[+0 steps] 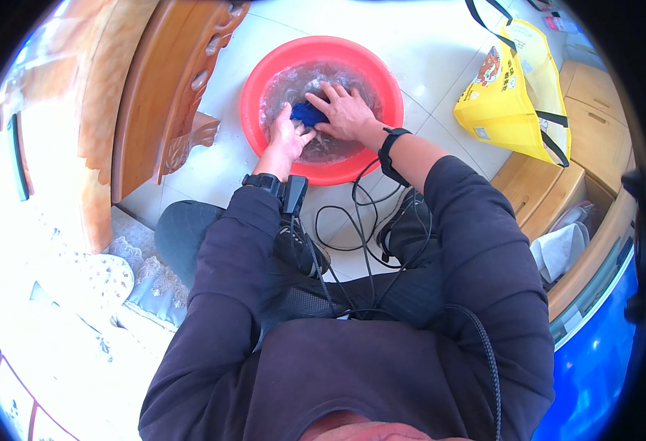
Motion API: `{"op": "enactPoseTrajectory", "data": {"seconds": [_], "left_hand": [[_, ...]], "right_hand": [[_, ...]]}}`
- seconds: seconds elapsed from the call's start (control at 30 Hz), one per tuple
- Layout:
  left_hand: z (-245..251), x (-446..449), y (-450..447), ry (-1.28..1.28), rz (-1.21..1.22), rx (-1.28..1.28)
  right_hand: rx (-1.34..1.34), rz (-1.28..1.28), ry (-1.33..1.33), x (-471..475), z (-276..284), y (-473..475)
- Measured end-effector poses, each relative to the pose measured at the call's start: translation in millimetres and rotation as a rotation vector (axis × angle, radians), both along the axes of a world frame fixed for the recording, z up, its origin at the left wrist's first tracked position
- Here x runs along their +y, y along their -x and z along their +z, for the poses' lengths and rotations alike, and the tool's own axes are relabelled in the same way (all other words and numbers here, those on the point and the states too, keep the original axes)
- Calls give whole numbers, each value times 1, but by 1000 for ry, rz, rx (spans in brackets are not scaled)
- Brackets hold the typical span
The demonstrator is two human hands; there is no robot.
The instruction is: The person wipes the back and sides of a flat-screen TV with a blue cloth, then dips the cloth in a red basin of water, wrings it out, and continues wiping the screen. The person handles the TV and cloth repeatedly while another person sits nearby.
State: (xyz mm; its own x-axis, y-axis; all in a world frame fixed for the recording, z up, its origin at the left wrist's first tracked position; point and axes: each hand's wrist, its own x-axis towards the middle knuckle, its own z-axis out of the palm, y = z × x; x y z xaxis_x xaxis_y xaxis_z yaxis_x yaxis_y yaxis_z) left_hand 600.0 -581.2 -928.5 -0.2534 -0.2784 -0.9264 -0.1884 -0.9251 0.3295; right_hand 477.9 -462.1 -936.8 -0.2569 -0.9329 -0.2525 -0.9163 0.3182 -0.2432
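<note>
A red plastic basin (254, 129) holding cloudy water stands on the tiled floor before me. In it lies a wet dark blue cloth (307, 114), bunched between my two hands. My left hand (290, 135) is palm up at the cloth's left and lower edge, with its fingers partly under it. My right hand (345, 113) is palm down with spread fingers, its thumb and fingertips at the cloth's right side. Whether either hand grips the cloth cannot be told. Black bands with devices sit on both wrists.
Black cables (364, 231) hang and loop between my shoes below the basin. A carved wooden furniture piece (152, 99) stands at the left. At the right are a yellow bag (499, 118) with printing and a wooden cabinet (596, 124) with an open drawer holding white cloth (560, 251).
</note>
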Motion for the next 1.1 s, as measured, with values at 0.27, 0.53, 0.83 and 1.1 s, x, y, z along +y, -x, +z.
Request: {"op": "enactPoseTrajectory", "data": {"seconds": [0.27,0.53,0.83,1.1], "left_hand": [[-19,-10,-4,940,-551,59],[15,-12,5,107,-101,373],[23,-3,17,-177,210,658],[24,-3,16,-214,1,590]], "right_hand": [[-474,-143,10,-26,10,8],[-1146,-426,170,-48,67,23],[-334,-201,496,-32,53,-16],[-881,-342,234,-34,39,17]]}}
